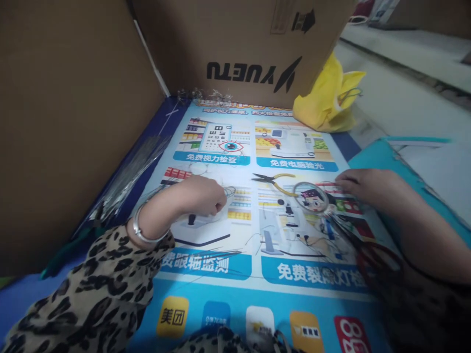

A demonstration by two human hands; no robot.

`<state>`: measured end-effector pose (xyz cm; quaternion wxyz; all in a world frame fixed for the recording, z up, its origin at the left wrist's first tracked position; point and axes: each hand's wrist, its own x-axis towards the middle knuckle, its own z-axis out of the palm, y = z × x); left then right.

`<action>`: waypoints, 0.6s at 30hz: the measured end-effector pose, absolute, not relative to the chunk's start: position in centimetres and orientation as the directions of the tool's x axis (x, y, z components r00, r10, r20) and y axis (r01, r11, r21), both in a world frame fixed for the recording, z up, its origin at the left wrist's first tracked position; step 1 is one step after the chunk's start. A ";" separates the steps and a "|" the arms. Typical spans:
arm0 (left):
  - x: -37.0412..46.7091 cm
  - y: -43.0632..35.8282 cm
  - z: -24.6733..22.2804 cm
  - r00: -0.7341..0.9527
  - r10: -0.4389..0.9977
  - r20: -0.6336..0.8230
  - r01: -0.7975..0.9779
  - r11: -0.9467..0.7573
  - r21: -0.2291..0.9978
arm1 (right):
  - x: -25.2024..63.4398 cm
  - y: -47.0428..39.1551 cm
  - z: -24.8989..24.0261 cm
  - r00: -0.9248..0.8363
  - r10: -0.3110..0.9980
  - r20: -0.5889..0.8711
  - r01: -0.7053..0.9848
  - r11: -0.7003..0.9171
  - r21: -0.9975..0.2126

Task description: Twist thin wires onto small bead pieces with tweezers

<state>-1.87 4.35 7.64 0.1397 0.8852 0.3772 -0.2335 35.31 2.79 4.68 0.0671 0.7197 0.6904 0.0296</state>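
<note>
My left hand (202, 195) is closed in a fist over the left half of a printed poster (255, 215). Thin looped wire (230, 191) shows just beyond its knuckles; whatever is inside the fist is hidden. At the poster's right side, my right hand (368, 189) has its fingers pinched together, and I cannot make out anything between them. Between the hands lie pliers with yellow handles (283, 184), jaws pointing left. A clear ring like a tape roll (311, 197) touches their handle end. Scissors with red handles (379, 260) rest below my right hand, partly blurred.
A bundle of thin wires (128, 171) lies along the left, beside a green-handled tool (69, 250) partly behind my sleeve. Cardboard walls (235, 44) rise at the left and back. Shiny wire pieces (204, 95) and a yellow bag (324, 105) sit at the back.
</note>
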 end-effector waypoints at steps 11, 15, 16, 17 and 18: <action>-0.8 4.1 7.3 0.568 0.590 -0.574 0.724 -0.690 0.009 | 37.4 2.9 4.4 0.045 0.990 -0.132 0.992 -0.029 0.121; -0.4 4.0 7.2 0.558 0.650 -0.515 0.732 -0.678 -0.063 | 36.7 3.0 4.0 0.054 0.988 -0.147 0.988 -0.032 0.152; -0.3 4.0 7.1 0.553 0.670 -0.496 0.739 -0.669 -0.080 | 36.6 3.0 3.9 0.060 0.986 -0.154 0.986 -0.035 0.161; -0.2 4.0 6.9 0.550 0.685 -0.478 0.744 -0.662 -0.091 | 36.5 3.0 3.8 0.068 0.985 -0.159 0.985 -0.041 0.169; -0.2 4.0 6.8 0.551 0.697 -0.459 0.749 -0.656 -0.096 | 36.4 3.0 3.7 0.079 0.984 -0.161 0.983 -0.050 0.179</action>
